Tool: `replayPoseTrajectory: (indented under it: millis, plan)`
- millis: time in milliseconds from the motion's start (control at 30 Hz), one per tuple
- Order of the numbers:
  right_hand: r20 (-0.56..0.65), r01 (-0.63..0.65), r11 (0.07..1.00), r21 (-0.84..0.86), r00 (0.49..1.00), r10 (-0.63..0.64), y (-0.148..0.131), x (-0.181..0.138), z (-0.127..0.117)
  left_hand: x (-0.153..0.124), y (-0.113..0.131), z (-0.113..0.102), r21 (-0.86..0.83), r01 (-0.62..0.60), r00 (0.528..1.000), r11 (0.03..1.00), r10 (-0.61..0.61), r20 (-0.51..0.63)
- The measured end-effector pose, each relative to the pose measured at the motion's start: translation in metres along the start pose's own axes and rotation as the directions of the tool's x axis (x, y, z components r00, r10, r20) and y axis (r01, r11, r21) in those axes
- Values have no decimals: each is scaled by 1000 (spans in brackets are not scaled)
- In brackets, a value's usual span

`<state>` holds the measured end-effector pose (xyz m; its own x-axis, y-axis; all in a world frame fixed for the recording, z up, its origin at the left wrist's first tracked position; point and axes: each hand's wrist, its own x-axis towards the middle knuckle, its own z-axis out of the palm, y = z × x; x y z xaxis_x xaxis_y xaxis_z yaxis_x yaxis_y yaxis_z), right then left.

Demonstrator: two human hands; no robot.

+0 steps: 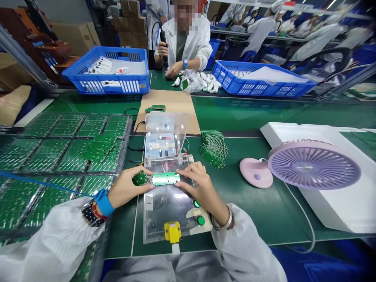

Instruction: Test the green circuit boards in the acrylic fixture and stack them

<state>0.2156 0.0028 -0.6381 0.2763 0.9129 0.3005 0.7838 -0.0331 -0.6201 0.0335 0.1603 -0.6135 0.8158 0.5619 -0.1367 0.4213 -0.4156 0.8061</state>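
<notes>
A clear acrylic test jig (164,211) sits on the green mat in front of me, its lid (166,135) tilted up. A narrow green circuit board (165,178) lies across the jig's bed. My left hand (127,188) is closed around a small green board (140,178) and its fingertips touch the left end of the narrow board. My right hand (199,186) rests on the jig with fingers pressed at the board's right end. Green buttons (200,220) and a yellow clamp (172,232) sit at the jig's near edge.
Trays of green circuit boards (67,145) fill the left. A stack of small boards (214,148) lies right of the jig, beside a purple desk fan (311,164) and white box (337,203). Blue crates (111,72) (258,80) stand at the back, where a white-coated person (188,43) works.
</notes>
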Motion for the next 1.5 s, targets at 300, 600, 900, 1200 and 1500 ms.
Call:
replayPoseTrajectory:
  millis: [300, 600, 900, 1200, 1500]
  plan:
    - [16, -31, 999, 25, 999, 31, -1, 0, 0, 2, -1, 1, -97, 23, 1000, 995, -24, -6]
    - [39, -7, 1000, -1, 999, 7, 0, -1, -2, 2, 0, -1, -87, 29, 999, 996, -25, 48]
    - [24, 18, 999, 31, 1000, -19, -1, -2, -4, 0, -3, -1, -18, -26, 998, 999, 27, 60]
    - [-12, -3, 998, 59, 1000, 4, -3, -2, -3, 1, 2, 1, -74, -8, 999, 997, 11, 35]
    - [23, -30, 1000, 5, 999, 30, -1, -2, -5, 0, 2, 5, -64, -4, 1000, 998, 5, 15]
